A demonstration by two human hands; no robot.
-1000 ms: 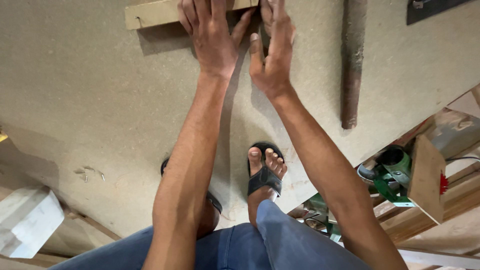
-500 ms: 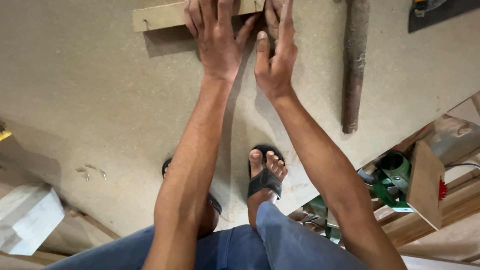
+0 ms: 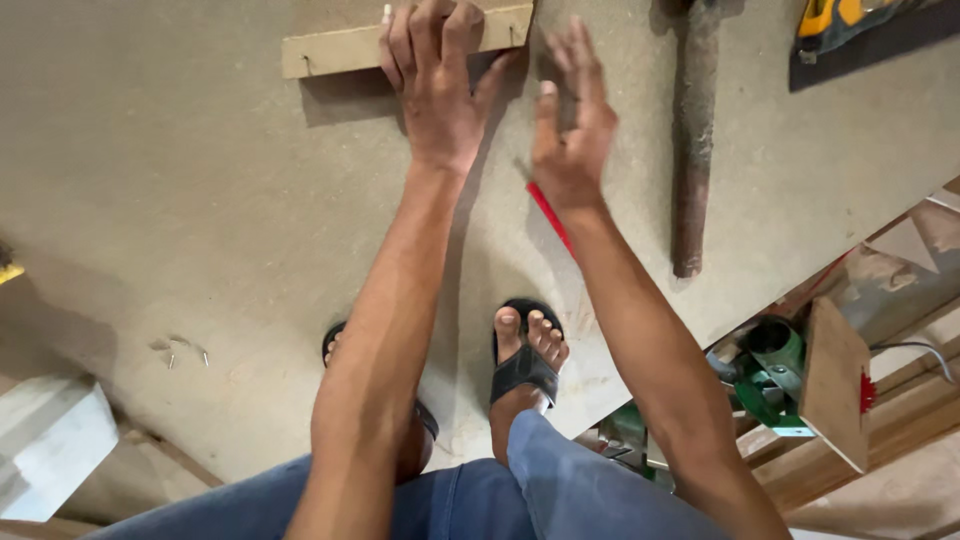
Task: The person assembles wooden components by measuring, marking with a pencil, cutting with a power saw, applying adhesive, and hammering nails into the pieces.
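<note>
Left hand [image 3: 440, 85] is flat, pinning the wooden strip [image 3: 345, 48] to the board [image 3: 200, 220], right hand [image 3: 570, 130] spread wide, a red pencil [image 3: 550, 220] just under it.

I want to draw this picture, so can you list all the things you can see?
Wood strip: one, pale tan, top of the board, under the left hand.
Board: one, grey-brown, large, flat beneath everything.
Red pencil: one, red, on the board under the right wrist.
Metal bar: one, rusty brown, right of the hands.
Yellow tool: one, yellow and black, top right corner, partly cut off.
Nails: a few, grey, left on the board.
White block: one, white, bottom left.
Sandals: two, black, on the feet.
Left hand: pressing the wood strip.
Right hand: open, lifted above the board.
</note>
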